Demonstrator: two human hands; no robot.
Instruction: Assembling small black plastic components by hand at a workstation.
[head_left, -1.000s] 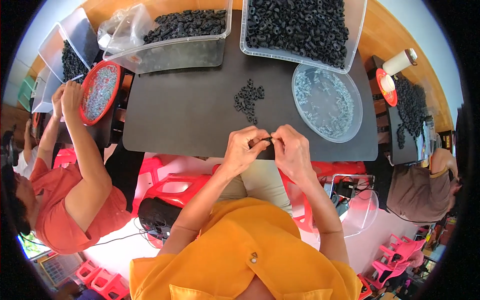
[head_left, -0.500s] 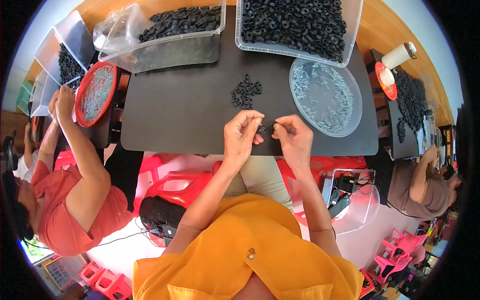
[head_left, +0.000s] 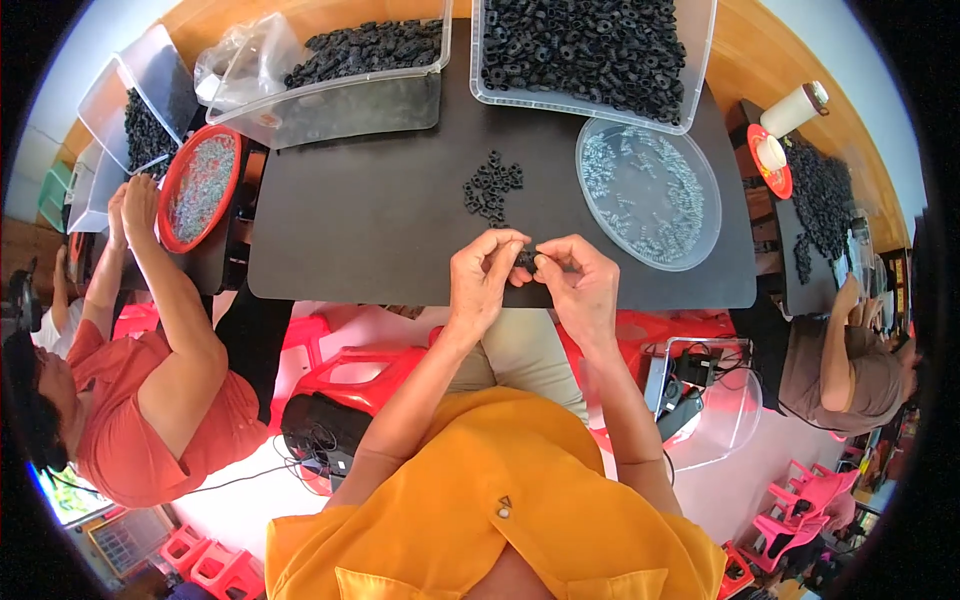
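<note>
The flat black table mat (head_left: 380, 210) looks matt and smooth. On it, the small heap of black ring-shaped parts (head_left: 492, 190) seems dull, like rubber or matt plastic. At the far edge, the clear rectangular plastic bins (head_left: 640, 105) are glossy; the round clear plastic tray (head_left: 648, 192) to the right shines. The red round plastic dish (head_left: 198, 187) on the left has a smooth rim. The tabletop (head_left: 770, 50) beyond is varnished wood.

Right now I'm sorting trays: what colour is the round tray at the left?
Red, seen in the head view: the round tray holds small pale parts.
</note>
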